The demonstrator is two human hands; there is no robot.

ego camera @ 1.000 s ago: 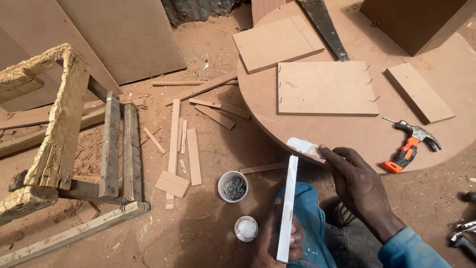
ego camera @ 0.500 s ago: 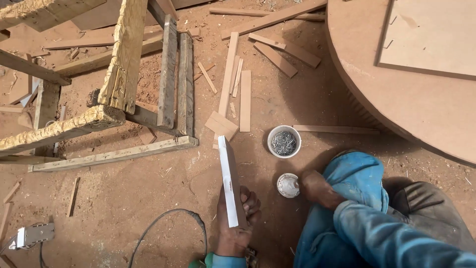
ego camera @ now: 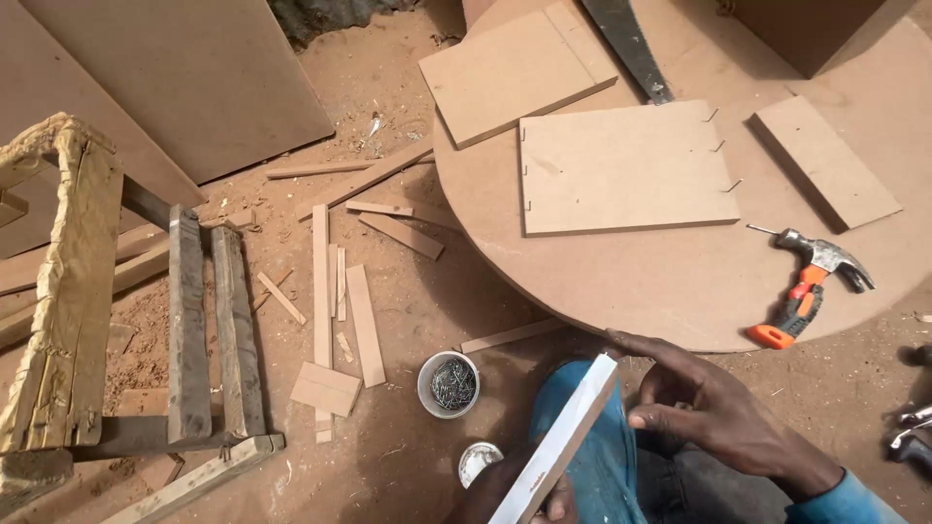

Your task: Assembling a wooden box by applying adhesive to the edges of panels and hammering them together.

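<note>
My left hand (ego camera: 515,490) grips the lower end of a narrow white-edged board strip (ego camera: 561,444), which slants up to the right over my blue-trousered knee (ego camera: 602,456). My right hand (ego camera: 704,408) hovers just right of the strip's upper end, fingers spread and one fingertip near its top corner, holding nothing. Beyond the hands lies a large round fibreboard top (ego camera: 680,281) on the dirt floor.
On the round top rest a rectangular panel with nails sticking from its edges (ego camera: 626,167), two smaller panels (ego camera: 515,70) (ego camera: 823,160), a saw blade (ego camera: 626,44) and an orange-handled hammer (ego camera: 811,281). A cup of nails (ego camera: 449,383), a small tin (ego camera: 478,461), wood offcuts (ego camera: 340,291) and a rough wooden frame (ego camera: 126,320) lie left.
The view has swung back up to the round top. The strip, held out flat over the ground half a second ago, is now raised over my knee, and my right hand has come up beside it.
</note>
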